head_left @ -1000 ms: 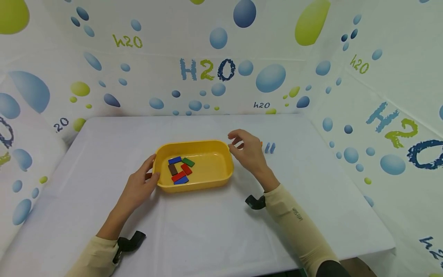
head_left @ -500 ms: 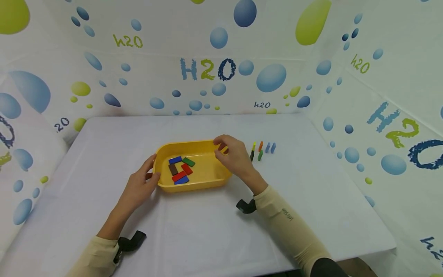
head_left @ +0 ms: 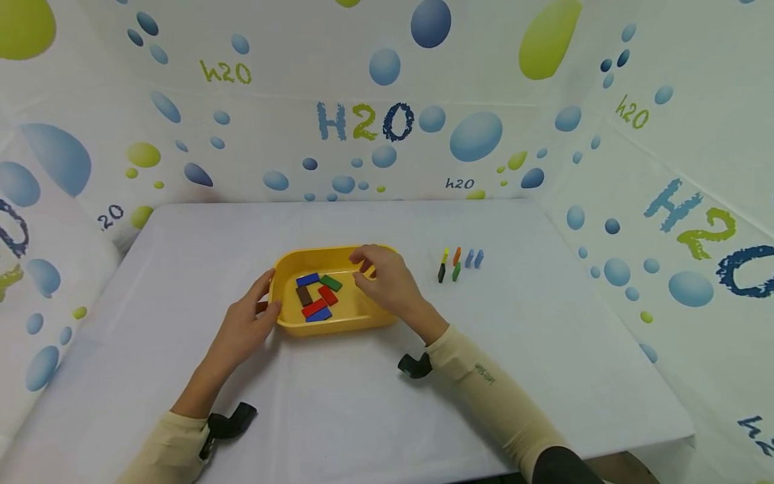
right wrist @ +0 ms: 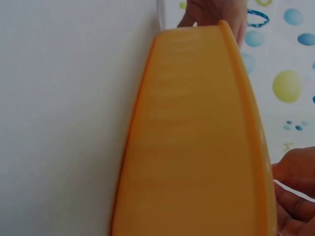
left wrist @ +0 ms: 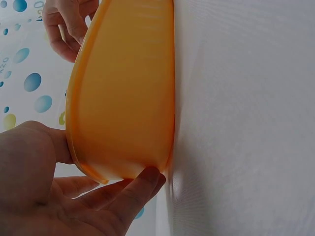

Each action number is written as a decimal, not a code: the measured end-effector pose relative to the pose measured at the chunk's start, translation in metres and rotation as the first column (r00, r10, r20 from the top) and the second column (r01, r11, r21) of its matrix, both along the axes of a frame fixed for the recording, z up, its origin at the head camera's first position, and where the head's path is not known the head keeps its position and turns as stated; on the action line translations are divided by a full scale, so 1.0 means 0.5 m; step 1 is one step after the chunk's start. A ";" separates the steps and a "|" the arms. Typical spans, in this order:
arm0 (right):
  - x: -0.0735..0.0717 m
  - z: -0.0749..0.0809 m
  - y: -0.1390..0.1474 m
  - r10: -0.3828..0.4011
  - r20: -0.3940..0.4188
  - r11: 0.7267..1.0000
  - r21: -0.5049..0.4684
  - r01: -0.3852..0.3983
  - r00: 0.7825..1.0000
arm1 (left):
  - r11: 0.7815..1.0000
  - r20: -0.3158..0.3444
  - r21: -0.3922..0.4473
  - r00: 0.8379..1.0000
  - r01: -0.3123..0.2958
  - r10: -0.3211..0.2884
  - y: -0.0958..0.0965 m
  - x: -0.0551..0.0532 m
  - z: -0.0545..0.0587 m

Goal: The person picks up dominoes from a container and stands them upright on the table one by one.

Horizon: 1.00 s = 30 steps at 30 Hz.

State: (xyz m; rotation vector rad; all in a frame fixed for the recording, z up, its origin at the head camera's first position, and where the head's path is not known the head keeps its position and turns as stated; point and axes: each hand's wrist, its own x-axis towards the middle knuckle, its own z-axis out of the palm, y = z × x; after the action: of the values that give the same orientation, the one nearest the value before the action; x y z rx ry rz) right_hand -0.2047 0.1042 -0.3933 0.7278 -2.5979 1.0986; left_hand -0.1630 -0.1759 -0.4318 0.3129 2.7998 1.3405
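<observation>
A yellow tray sits on the white table with several small flat rectangular blocks in its left half: blue, green, brown, red, another red and another blue. My left hand holds the tray's left end. In the left wrist view, its thumb lies at the rim and its fingers lie against the outer wall. Above the tray's right half is my right hand, fingers loosely bent, with nothing visible between them; the right wrist view shows only part of it beside the rim.
Right of the tray, several small narrow pieces stand in a group: yellow, orange, black, green and two blue. A white cloth printed with bubbles hangs behind and at both sides.
My right hand has moved left, from beside the tray's right edge to over its inside, uncovering the small pieces on the right. The left hand, tray and blocks have stayed in place.
</observation>
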 end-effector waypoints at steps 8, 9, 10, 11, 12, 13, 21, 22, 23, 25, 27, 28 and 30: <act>-0.001 -0.017 -0.029 0.035 0.021 0.997 0.073 -0.036 0.999 | 1.000 -0.001 0.000 1.000 0.003 -0.003 0.000 0.000 -0.002; -0.001 -0.019 -0.032 0.038 0.028 0.996 0.078 -0.041 0.999 | 1.000 0.000 0.000 1.000 0.003 -0.003 0.000 0.000 -0.002; -0.001 -0.020 -0.035 0.044 0.042 0.996 0.078 -0.047 0.998 | 1.000 0.000 -0.001 1.000 0.003 -0.003 0.000 0.000 -0.002; 0.000 -0.021 -0.038 0.051 0.054 0.996 0.076 -0.055 0.997 | 1.000 0.000 -0.003 1.000 0.003 -0.003 0.000 0.000 -0.002; 0.000 -0.022 -0.041 0.056 0.066 0.995 0.077 -0.061 0.996 | 1.000 -0.001 -0.003 1.000 0.002 -0.002 0.000 0.001 -0.002; 0.000 -0.023 -0.045 0.057 0.079 0.994 0.086 -0.064 0.995 | 1.000 -0.003 -0.002 1.000 0.004 -0.004 -0.001 0.001 -0.002; -0.009 -0.028 -0.075 0.033 0.211 0.951 0.295 -0.095 0.977 | 1.000 -0.015 -0.001 1.000 0.012 -0.012 0.002 -0.004 0.000; -0.011 -0.030 -0.078 0.027 0.224 0.942 0.321 -0.100 0.974 | 1.000 -0.017 -0.001 1.000 0.013 -0.013 0.002 -0.006 -0.001; -0.012 -0.031 -0.080 0.021 0.237 0.933 0.344 -0.105 0.971 | 1.000 -0.018 -0.002 1.000 0.012 -0.012 0.002 -0.007 -0.001; -0.014 -0.034 -0.081 0.025 0.261 0.928 0.353 -0.120 0.965 | 1.000 -0.024 -0.002 1.000 0.016 -0.016 0.002 -0.007 -0.002; -0.015 -0.037 -0.082 0.043 0.278 0.932 0.335 -0.139 0.960 | 1.000 -0.022 -0.003 1.000 0.017 -0.017 0.002 -0.006 -0.003; -0.016 -0.038 -0.082 0.055 0.282 0.933 0.326 -0.150 0.958 | 1.000 -0.020 -0.006 1.000 0.016 -0.016 0.002 -0.005 -0.003; -0.017 -0.039 -0.083 0.080 0.292 0.935 0.310 -0.174 0.953 | 1.000 -0.021 -0.014 1.000 0.013 -0.013 0.000 -0.003 -0.005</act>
State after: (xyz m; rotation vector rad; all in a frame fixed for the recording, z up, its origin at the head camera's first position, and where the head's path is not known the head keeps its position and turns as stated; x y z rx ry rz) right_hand -0.2131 0.0626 -0.4126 0.8823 -3.0609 0.8522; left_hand -0.1644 -0.1758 -0.4341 0.3462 2.8178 1.3224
